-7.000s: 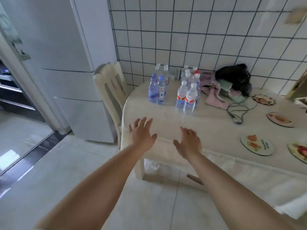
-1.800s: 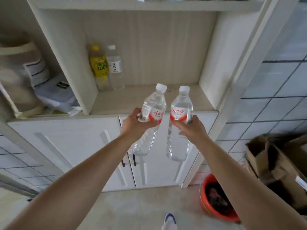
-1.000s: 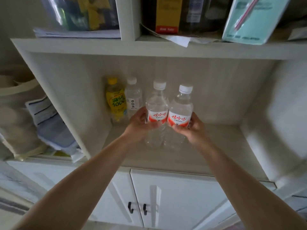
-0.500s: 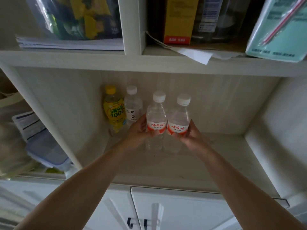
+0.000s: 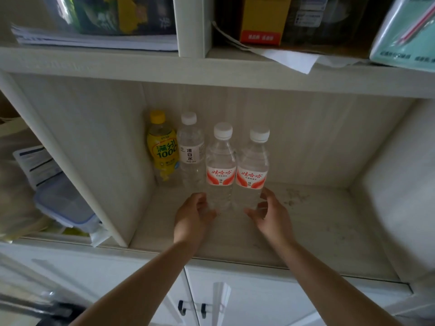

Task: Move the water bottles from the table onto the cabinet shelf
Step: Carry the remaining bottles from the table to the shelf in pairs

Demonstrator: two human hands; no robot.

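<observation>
1. Where the cabinet shelf (image 5: 306, 227) opens in front of the person, 2 water bottles with red-and-white labels stand upright on it, side by side and touching: the left water bottle (image 5: 220, 169) and the right water bottle (image 5: 253, 171), both with white caps.
2. The left hand (image 5: 191, 218) sits low at the base of the left water bottle, fingers loosely curved beside it; whether they touch the plastic cannot be told, and they do not wrap it.
3. The right hand (image 5: 269, 214) is at the base of the right water bottle, fingers spread and relaxed, thumb near the bottle's lower front; it holds nothing.
4. Just left of the pair, toward the back corner, stand a clear bottle with a white label (image 5: 190, 149) and a yellow drink bottle (image 5: 162, 149) with a yellow cap, close against the shelf's left wall.
5. The upper shelf (image 5: 117, 64) carries papers, a yellow-and-red box (image 5: 263, 20) and a pale green packet (image 5: 404, 31).
6. The compartment to the left holds a lidded plastic container (image 5: 63, 203).
7. Below the shelf are white cabinet doors (image 5: 259, 302) with dark handles.
</observation>
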